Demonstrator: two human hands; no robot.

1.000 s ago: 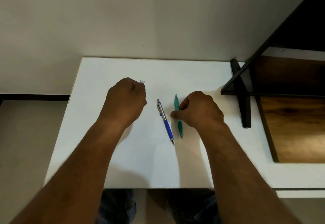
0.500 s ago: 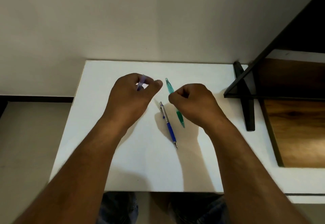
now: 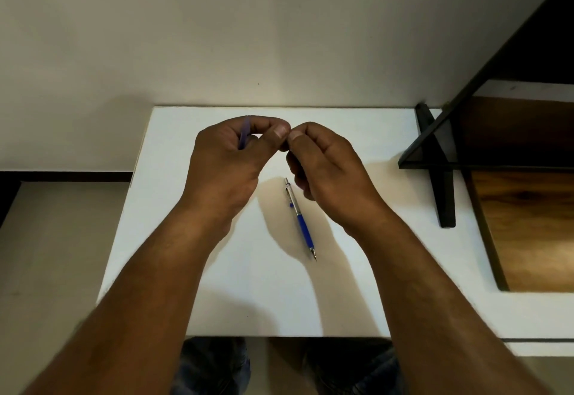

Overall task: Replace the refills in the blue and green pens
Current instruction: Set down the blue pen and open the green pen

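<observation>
We have both hands raised above the far middle of the white table [image 3: 192,270], thumbs nearly touching. Left hand [image 3: 230,158] has its fingers curled shut with a thin bluish-purple stick [image 3: 244,134] poking up between them, probably a refill kept parked there so it's ready to drop in; can't confirm what it is, it's blurred. Left thumb and forefinger pinch toward the right hand.

Right hand [image 3: 323,171] is closed in a fist-like pinch, fingers narrow. Whatever it grips is hidden behind the knuckles. The green pen isn't visible anywhere on the table, so our guess is it sits inside that grip, with both hands meeting on it to twist the barrel apart. That reading fits the thumb-to-thumb pose: one hand anchors, the other turns.

Blue pen [image 3: 299,217] lies flat on the table just near-left of the right hand, untouched, tip pointing toward us, clicker end away. It's left there so it stays out of the way but within reach for the second swap.

Dark shelf frame [image 3: 441,171] stands at the right, well apart from the work.

Judgement: we're on the first pen, opening step, neither refill swapped yet. Risk: small parts or a spring dropping once the barrel separates, so holding over the table makes sense.
</observation>
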